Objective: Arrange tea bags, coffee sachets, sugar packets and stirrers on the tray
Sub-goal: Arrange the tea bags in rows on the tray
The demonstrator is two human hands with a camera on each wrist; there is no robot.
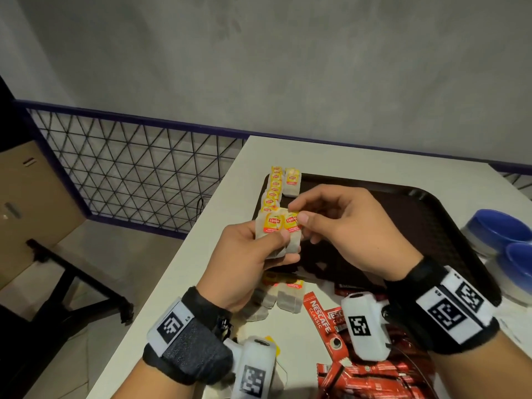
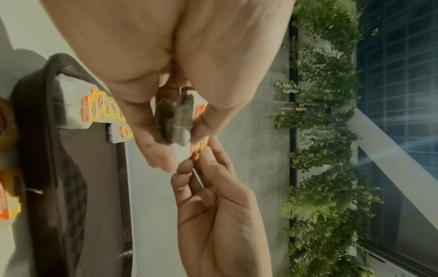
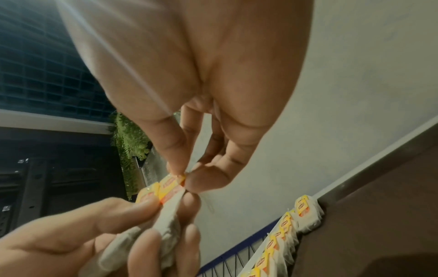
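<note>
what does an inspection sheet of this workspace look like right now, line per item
surface: white table, dark tray on it
job's things: row of tea bags along the tray's left edge, one more tea bag beside the row; held tea bags above the tray; loose tea bags and red coffee sachets on the table near the tray; sugar and stirrers not seen
clutter: blue-lidded tubs right of the tray
grippers: left hand grips the held tea bags; right hand pinches one's tag
cables: nothing seen
surroundings: grey wall, wire mesh panel, cardboard box
</note>
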